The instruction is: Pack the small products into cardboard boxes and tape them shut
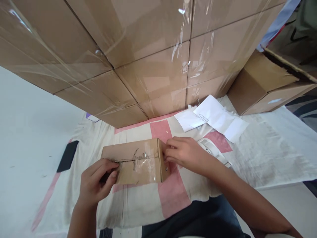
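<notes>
Left hand [97,180] grips carton [145,163] edge; right hand [184,152] at end face [164,167], grip can't tell. Likely flap-handling step; next move calls for steady left hold.

A taped cardboard box [140,165] lies on cloth [141,206].

- Seemingly a packing or storage room
- Far: stacked, plastic-wrapped cardboard boxes [153,76]
- Far right: an open carton [251,94]
- Near: a taped box [142,165] on a cloth-covered desk [264,152]
</notes>
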Motion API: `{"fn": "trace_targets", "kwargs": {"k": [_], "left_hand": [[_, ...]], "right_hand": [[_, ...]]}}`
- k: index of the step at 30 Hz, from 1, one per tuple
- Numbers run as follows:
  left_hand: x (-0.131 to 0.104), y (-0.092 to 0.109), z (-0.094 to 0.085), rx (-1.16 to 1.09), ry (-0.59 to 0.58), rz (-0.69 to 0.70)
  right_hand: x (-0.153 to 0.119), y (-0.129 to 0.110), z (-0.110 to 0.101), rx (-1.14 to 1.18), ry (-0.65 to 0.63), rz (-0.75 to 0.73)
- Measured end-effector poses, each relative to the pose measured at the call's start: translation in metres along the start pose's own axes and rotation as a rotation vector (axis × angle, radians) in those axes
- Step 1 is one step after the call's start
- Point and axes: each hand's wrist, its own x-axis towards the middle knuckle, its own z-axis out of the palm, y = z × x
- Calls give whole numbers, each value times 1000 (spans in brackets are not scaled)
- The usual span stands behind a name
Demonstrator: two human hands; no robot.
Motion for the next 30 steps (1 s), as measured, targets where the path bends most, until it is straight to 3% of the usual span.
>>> {"fn": "trace_targets", "kwargs": {"k": [5, 9, 13, 19, 23, 27, 30], "left_hand": [[0, -3, 2, -40, -21, -6], [0, -8, 1, -58, 17, 43], [1, -12, -3, -105, 14, 85], [3, -14, -2, -150, -23, 79], [-5, -20, -1, -176, 11, 67], [-15, -23, 9, -277, 143, 6], [-14, -16, 27, -537, 509, -236]], "right_hand": [[10, 7, 3, -15, 98, 180], [14, 1, 5, 123, -104, 76], [5, -11, 11, 186, -204, 111], [-21, -24, 25, 370, -158, 228], [-34, -62, 54, 474, 0, 307], [-46, -93, 86, 476, 168, 381], [-70, -96, 80, 505, 314, 378]]}}
